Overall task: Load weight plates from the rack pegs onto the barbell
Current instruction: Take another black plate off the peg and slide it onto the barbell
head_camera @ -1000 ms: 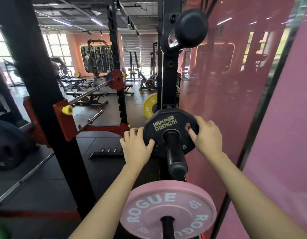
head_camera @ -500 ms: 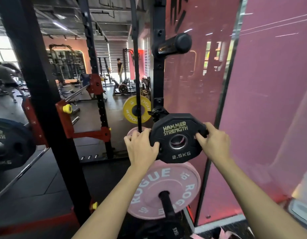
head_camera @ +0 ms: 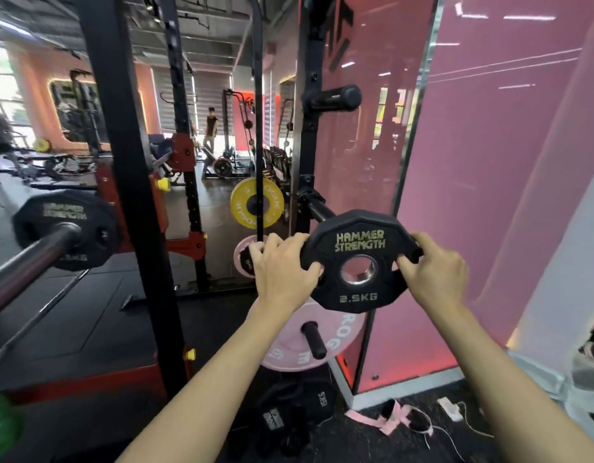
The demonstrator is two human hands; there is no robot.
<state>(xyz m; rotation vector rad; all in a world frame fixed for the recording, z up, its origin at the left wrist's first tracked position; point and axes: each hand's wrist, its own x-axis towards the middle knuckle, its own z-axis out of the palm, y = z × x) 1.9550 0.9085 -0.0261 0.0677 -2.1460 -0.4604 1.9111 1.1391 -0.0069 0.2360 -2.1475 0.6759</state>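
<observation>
A black 2.5 kg Hammer Strength plate [head_camera: 359, 235] hangs in the air in front of the rack upright, clear of its peg [head_camera: 319, 212]. My left hand [head_camera: 282, 272] grips its left edge and my right hand [head_camera: 436, 272] grips its right edge. The barbell sleeve [head_camera: 32, 259] reaches in from the left with a black plate [head_camera: 67, 228] on it. Below my hands a pink Rogue plate [head_camera: 342, 339] sits on a lower peg [head_camera: 314, 339].
A black rack post [head_camera: 132, 195] stands between the barbell and me. An upper peg [head_camera: 335, 98] is bare. A yellow plate [head_camera: 255, 203] hangs further back. Black plates [head_camera: 289, 416] and pink straps [head_camera: 392, 416] lie on the floor. A pink glass wall [head_camera: 489, 162] closes the right.
The 2.5 kg plate has come off its peg toward me, held by both hands. My view has swung left, bringing the barbell end into sight.
</observation>
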